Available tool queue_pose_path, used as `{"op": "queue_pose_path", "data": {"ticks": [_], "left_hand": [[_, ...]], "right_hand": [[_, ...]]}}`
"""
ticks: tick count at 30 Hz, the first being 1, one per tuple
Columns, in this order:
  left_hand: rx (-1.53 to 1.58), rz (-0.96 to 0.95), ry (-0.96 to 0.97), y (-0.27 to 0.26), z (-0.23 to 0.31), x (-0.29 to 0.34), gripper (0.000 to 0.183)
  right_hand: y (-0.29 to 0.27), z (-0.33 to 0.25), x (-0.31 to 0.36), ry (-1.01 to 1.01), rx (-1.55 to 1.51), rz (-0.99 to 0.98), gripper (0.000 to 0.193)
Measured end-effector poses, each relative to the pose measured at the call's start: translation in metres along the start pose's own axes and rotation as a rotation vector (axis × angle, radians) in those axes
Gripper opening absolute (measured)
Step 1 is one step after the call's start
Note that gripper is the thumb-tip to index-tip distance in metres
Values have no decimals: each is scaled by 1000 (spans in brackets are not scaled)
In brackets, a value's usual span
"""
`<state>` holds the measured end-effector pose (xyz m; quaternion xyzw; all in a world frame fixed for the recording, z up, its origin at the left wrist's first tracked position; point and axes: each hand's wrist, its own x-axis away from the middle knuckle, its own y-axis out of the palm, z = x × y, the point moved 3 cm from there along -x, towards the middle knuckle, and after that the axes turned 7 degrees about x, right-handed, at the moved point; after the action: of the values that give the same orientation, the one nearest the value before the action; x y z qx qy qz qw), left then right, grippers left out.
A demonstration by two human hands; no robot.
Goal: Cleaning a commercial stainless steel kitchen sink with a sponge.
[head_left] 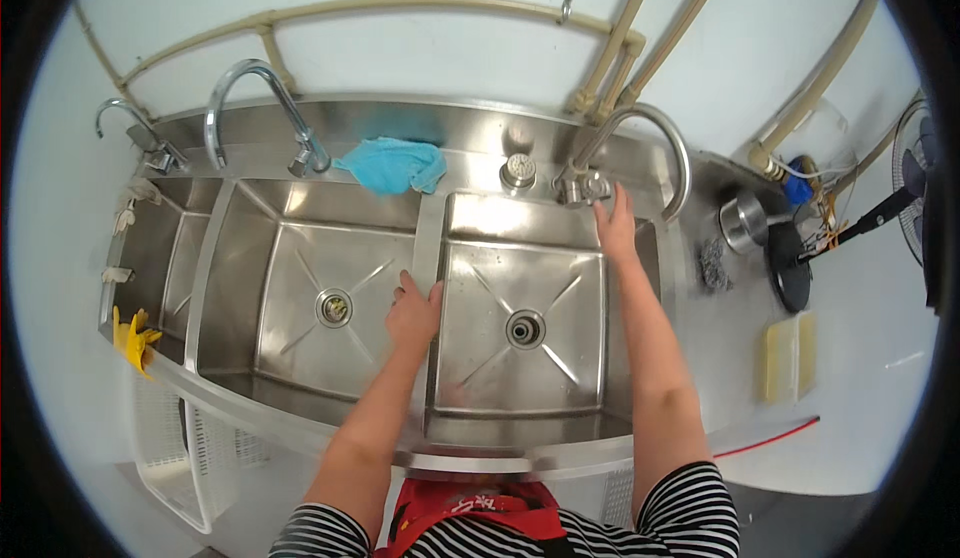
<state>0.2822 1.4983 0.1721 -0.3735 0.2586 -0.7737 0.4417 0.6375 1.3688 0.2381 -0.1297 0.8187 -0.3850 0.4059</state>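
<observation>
My right hand (615,226) is at the base of the right-hand faucet (655,118), its thumb and fingers around the small metal handle (597,188). Over the divider (432,228) between the two large basins hovers my left hand (413,315), fingers apart and nothing in it. Below my hands lies the right basin (480,358), its round drain (525,330) uncovered. A metal drain strainer (518,171) sits on the back ledge, left of that faucet. Yellowish scraps lie in the drain (334,308) of the middle basin (290,268). I cannot make out running water.
A blue cloth (395,165) lies on the back ledge beside another tall faucet (245,68). Yellow gloves (135,340) hang at the left rim. On the right counter are a steel pot (743,223), a scouring pad (713,263), a yellow box (788,358) and a fan (910,188).
</observation>
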Motion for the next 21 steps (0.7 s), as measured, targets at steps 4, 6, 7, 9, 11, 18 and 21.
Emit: {"op": "queue_pose_path", "data": {"ticks": [4, 6, 7, 9, 11, 18, 21], "left_hand": [[-131, 147, 54, 1, -10, -9, 73], [-139, 140, 38, 1, -8, -12, 71], [-130, 140, 41, 1, -7, -13, 71], [-125, 132, 45, 2, -7, -12, 70], [-108, 143, 59, 3, -5, -11, 69], [-62, 203, 98, 6, -15, -14, 68], [-62, 207, 98, 3, -10, -10, 68]], "right_hand": [[15, -15, 4, 4, -48, -149, 34], [12, -21, 10, 44, -4, -187, 32], [10, -26, 15, 49, -3, -194, 32], [4, -36, 27, 34, 7, -128, 33], [4, -33, 31, 14, 15, -94, 32], [6, 13, 63, 1005, -1294, -50, 28], [-3, 30, 81, 1198, -1526, -32, 28]]}}
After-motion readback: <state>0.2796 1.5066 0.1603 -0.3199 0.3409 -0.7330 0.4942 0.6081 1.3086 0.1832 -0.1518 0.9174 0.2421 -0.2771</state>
